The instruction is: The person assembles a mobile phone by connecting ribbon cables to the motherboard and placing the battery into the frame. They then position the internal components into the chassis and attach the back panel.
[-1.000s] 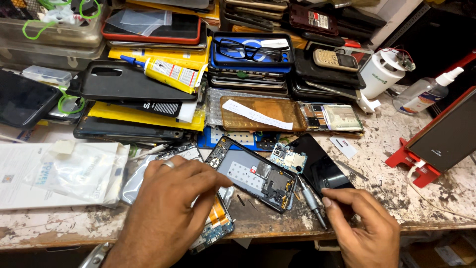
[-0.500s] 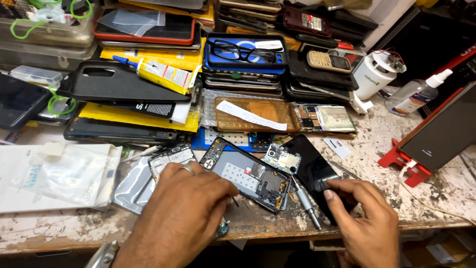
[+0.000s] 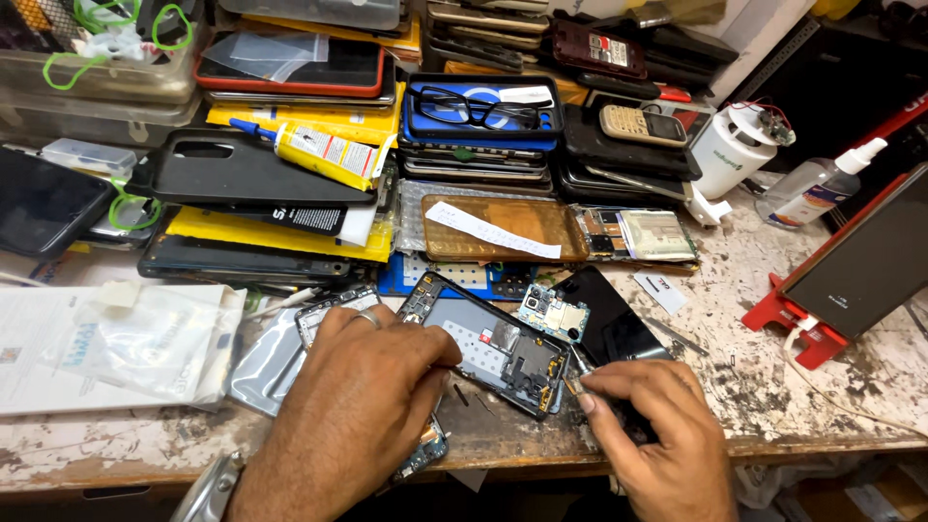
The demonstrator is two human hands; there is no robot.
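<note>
A worn, paint-flecked wooden desk (image 3: 773, 406) carries a crowded repair spread, with stacks of phones and cases banked along its far side.

The left hand (image 3: 362, 406) lies palm down with a ring on one finger, its fingers curled over the near left edge of an opened phone frame (image 3: 493, 343), pinning it to the desk. Whether those fingers actually close around anything I cannot tell. The right hand (image 3: 657, 435) is pinched tight on a thin tool (image 3: 578, 372), thumb and forefinger together, with the tip touching the frame's lower right corner. The frame lies tilted, inner side up, between both hands. A small circuit board (image 3: 553, 314) rests on its upper right edge, and a black phone back (image 3: 614, 324) lies just beside it to the right.

Left of the left hand sits a clear plastic bag (image 3: 145, 343) on white paper. Farther back are a yellow glue tube (image 3: 314, 150) on a black case, a pair of glasses (image 3: 483, 104) in a blue case, and a brown phone cover (image 3: 503, 227) with a white paper strip on it. At the right stand a white cup (image 3: 730, 155), a clear squeeze bottle (image 3: 817, 188), and a dark screen propped in a red stand (image 3: 797, 324).
</note>
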